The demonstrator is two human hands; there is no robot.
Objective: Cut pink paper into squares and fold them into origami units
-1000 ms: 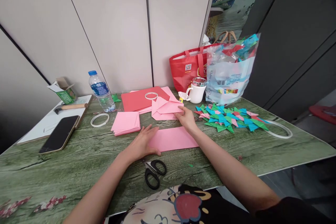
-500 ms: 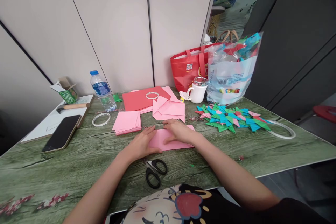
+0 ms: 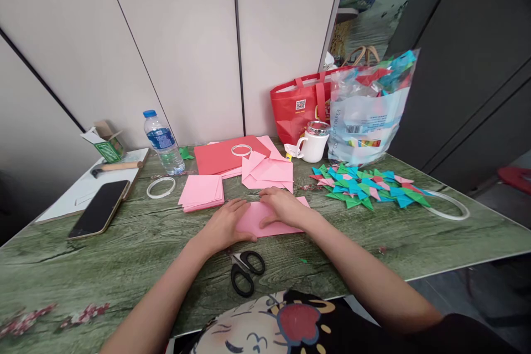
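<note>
A pink paper strip (image 3: 253,221) lies flat on the green wood-grain table (image 3: 133,254) in front of me. My left hand (image 3: 224,225) rests on its left end, fingers stretched flat. My right hand (image 3: 284,207) lies palm down on its right half, fingers extended toward the left. Just beyond the strip are a pile of folded pink pieces (image 3: 267,172) and a stack of pink squares (image 3: 202,192). Black scissors (image 3: 244,271) lie near my left wrist.
At the back stand a water bottle (image 3: 160,141), red paper sheets (image 3: 226,156), a white mug (image 3: 313,144), a red bag (image 3: 301,108) and a plastic bag (image 3: 367,113). Several folded coloured triangles (image 3: 367,185) lie right. A phone (image 3: 99,209), tape rings (image 3: 160,188) and a hammer (image 3: 116,167) lie left.
My right hand left the pile of folded pink pieces and came back down onto the pink strip. The left hand stayed on the strip's left end.
</note>
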